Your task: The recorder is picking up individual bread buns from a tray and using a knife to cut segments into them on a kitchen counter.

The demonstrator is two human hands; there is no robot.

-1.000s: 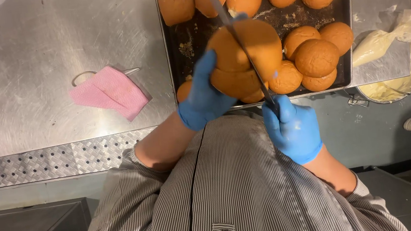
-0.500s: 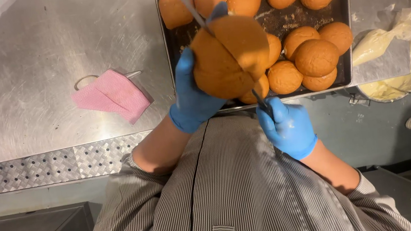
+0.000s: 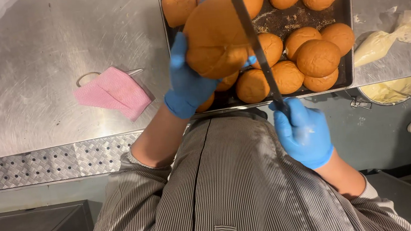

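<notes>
Buns (image 3: 317, 58) in dark baking tray (image 3: 348, 24), one in left hand (image 3: 189, 84).

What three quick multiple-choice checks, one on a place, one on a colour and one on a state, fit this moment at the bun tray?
1. Where does the pink cloth lie?
A. On the steel table, beside the baking tray
B. Inside the tray
C. Over the bowl

2. What colour are the gloves?
A. White
B. Black
C. Blue

3. How is the large bun held?
A. Resting flat among the others
B. Raised in the left hand, with the knife in the right hand against it
C. Lying on the cloth

Answers: 1 A, the cloth sits on bare steel. 2 C, both gloves are blue. 3 B, the bun is gripped above the tray and the blade runs along it.
</notes>
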